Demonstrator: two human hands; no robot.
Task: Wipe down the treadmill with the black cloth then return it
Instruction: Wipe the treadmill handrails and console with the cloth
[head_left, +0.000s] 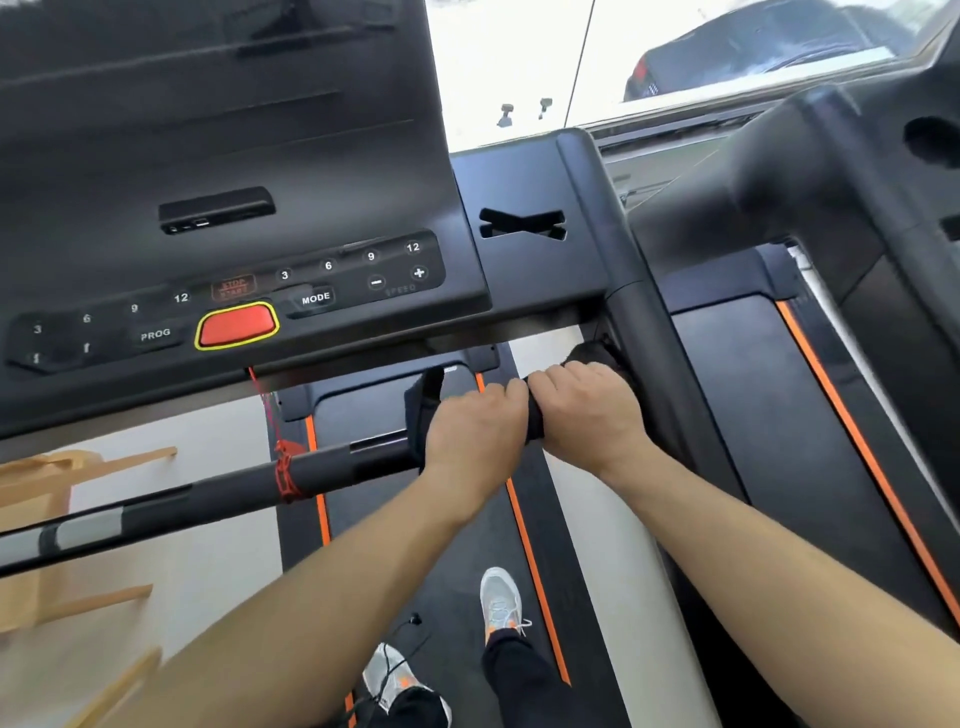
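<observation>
On the crossbar (322, 473) below the console (234, 291), I see the left grip (475, 431) and right grip (587, 410) both curled over the black cloth (422, 405), clamping it around the bar. I judge the wiping underway; console, belt (488, 551) and the cloth's return appear outstanding.

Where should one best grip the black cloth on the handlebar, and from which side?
Grip the black cloth where it lies over the handlebar, from above: the round bar lets fingers wrap it, as the left hand and right hand do.
</observation>
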